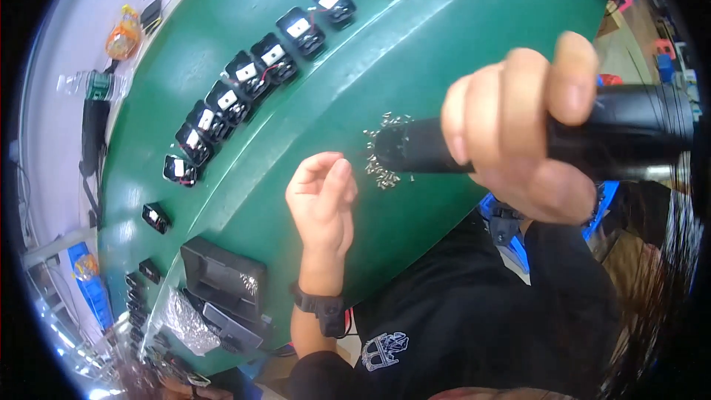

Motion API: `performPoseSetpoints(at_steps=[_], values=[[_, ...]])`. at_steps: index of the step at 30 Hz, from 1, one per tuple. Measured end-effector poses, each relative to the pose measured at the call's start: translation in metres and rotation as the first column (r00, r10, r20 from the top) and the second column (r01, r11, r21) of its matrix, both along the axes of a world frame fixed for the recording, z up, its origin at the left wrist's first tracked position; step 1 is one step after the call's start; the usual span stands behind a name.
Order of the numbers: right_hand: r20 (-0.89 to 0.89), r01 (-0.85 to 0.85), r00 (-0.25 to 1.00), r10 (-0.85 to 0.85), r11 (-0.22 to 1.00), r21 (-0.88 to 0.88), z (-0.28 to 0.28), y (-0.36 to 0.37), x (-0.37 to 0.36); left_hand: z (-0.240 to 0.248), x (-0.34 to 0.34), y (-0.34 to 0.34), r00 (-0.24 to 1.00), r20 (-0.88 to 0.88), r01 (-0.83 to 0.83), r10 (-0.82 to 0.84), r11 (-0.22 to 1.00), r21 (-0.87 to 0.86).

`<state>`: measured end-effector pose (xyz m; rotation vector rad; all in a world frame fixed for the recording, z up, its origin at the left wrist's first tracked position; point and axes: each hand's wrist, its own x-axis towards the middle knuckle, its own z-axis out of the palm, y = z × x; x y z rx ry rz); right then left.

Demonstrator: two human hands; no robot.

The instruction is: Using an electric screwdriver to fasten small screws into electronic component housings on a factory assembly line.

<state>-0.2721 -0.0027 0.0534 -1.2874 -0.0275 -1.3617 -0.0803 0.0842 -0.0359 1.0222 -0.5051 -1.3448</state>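
My right hand (522, 130) is wrapped round a long black cylindrical object (629, 133), which looks like an electric screwdriver; its thick end is close to the camera. The dark far end covers part of a small heap of silver screws (384, 176) on the green mat (415, 207). Just left of the screws is my left hand (322, 196), thumb and forefinger pinched together. Whatever sits between those fingertips, if anything, is too small to make out. A black wristband device (324, 310) is on my left wrist.
A curved row of black housings with white labels (298, 28) runs along the far left. Near my left forearm lie a black tray (215, 274) holding some screws and a crinkled clear bag (189, 318). A plastic bottle (96, 86) lies beyond the mat's left edge.
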Motion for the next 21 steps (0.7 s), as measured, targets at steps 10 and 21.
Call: performPoseSetpoints(at_steps=[10,21], values=[[0.019,-0.144,0.989,0.144,0.990,-0.005,0.010,-0.001,0.028,0.003,0.016,0.017,0.878,-0.461,0.071,-0.127,0.988,-0.136],[-0.070,-0.183,0.981,0.181,0.983,-0.028,0.022,-0.012,0.083,0.021,0.042,0.017,0.933,-0.355,-0.047,0.058,0.998,0.040]])
